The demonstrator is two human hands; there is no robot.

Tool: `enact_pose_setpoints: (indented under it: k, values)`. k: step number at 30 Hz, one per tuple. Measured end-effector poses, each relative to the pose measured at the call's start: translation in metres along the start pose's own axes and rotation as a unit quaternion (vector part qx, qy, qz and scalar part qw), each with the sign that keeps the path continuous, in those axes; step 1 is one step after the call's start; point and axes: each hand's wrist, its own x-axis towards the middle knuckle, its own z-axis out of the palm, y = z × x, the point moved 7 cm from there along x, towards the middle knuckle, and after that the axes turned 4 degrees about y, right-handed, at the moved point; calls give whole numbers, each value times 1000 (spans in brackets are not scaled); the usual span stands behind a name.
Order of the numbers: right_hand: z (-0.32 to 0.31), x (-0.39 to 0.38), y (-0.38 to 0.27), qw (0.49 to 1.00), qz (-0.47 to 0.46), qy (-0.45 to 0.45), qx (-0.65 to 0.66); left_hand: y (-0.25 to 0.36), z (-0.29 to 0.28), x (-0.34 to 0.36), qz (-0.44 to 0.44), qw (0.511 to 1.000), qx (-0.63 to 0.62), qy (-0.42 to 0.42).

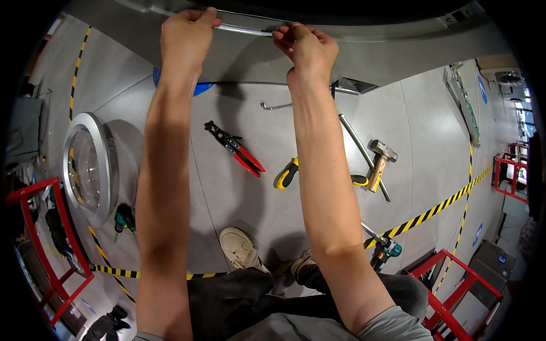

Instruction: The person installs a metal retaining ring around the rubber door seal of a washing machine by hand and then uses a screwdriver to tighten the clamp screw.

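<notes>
Both my arms reach up to the curved rim of a dark opening in a grey appliance panel (392, 57). Along that rim runs a thin shiny strip (244, 29), bare between my two hands. My left hand (186, 42) is closed, its thumb and fingers pinching at the strip's left end. To the right, my right hand (310, 51) pinches the strip with bent fingers; its fingertips are partly hidden. On the floor below lie red-handled pliers (234, 149) and a yellow-and-black handle (288, 174), partly covered by my right forearm.
A hammer (381, 163) lies beside a long metal bar (364, 152). One cordless drill (387, 251) stands at right, another (124, 220) at left near a round glass door (88, 169). Red frames (57, 244) and striped tape (438, 207) surround the floor area.
</notes>
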Motion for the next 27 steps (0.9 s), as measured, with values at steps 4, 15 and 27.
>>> enact_pose_setpoints:
  k: [4,15,27]
  values:
    - [2,-3,0,999,25,38,-6,0,0,2,-7,1000,-6,-1]
    - [1,-4,-5,994,20,50,-99,3,-3,2,11,999,-28,-19]
    - [8,-30,-70,748,-419,-48,-512,25,-10,-8,45,988,139,44]
